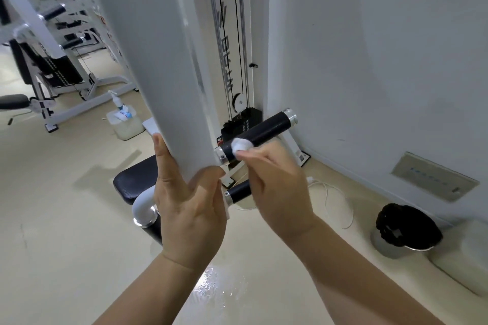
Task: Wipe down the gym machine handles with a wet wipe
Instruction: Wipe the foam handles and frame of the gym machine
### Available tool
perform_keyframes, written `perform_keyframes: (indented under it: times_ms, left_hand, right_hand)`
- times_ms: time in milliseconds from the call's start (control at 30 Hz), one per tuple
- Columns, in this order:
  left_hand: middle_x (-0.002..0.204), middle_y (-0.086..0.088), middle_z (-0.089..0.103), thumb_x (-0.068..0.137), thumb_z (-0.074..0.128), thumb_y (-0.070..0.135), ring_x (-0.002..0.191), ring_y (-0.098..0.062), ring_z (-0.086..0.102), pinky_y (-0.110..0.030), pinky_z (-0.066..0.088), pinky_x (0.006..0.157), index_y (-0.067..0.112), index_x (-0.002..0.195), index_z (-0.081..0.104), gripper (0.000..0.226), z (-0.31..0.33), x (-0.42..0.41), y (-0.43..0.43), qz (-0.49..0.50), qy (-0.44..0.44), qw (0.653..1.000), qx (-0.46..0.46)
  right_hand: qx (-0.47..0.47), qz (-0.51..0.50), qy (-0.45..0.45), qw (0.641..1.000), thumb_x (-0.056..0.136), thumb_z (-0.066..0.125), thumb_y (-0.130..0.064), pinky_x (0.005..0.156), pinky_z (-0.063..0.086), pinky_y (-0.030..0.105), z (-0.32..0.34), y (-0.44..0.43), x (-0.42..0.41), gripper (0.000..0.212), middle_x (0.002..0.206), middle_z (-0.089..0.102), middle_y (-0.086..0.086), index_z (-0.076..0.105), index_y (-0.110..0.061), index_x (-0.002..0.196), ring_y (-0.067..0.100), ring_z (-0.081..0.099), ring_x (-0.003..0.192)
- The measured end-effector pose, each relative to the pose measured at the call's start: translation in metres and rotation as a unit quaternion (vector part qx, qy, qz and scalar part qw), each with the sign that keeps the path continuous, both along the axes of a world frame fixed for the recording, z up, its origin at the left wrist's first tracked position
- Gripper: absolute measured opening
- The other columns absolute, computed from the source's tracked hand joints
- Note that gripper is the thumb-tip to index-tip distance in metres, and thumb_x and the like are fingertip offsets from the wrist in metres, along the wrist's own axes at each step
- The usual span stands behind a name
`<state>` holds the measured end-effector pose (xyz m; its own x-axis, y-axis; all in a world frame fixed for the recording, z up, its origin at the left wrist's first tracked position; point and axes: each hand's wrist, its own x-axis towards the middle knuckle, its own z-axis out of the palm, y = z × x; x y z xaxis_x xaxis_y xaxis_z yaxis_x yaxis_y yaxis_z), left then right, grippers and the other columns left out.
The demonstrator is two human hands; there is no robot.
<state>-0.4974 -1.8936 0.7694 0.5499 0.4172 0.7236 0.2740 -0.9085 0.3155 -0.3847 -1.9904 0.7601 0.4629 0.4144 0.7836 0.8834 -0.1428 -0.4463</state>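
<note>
Handle (260,130): black, chrome-capped | wipe (241,144): white, balled, seemingly damp

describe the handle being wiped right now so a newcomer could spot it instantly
Find the white machine column gripped by the left hand; just right of it a black handle slants upward. Unlike the shorter black handle below, the right hand presses a balled white wipe against it.
</note>
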Motion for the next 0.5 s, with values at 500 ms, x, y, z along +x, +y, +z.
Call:
perform_keyframes:
  times_ms: [500]
  left_hand:
    - [0.159, -0.033, 0.007, 0.091, 0.065, 0.012, 0.134, -0.057, 0.038, -0.046, 0.047, 0.090, 0.017, 0.089, 0.067, 0.007, -0.007, -0.009, -0.005, 0.026, 0.035, 0.999, 0.015]
  right_hand:
    - [0.264, 0.004, 0.313, 0.912, 0.089, 0.072, -0.005, 0.070, 0.046, 0.015, -0.017, 0.031, -0.031, 0.003, 0.088, 0.057, -0.001, 0.072, -0.007, 0.087, 0.010, 0.057, 0.077]
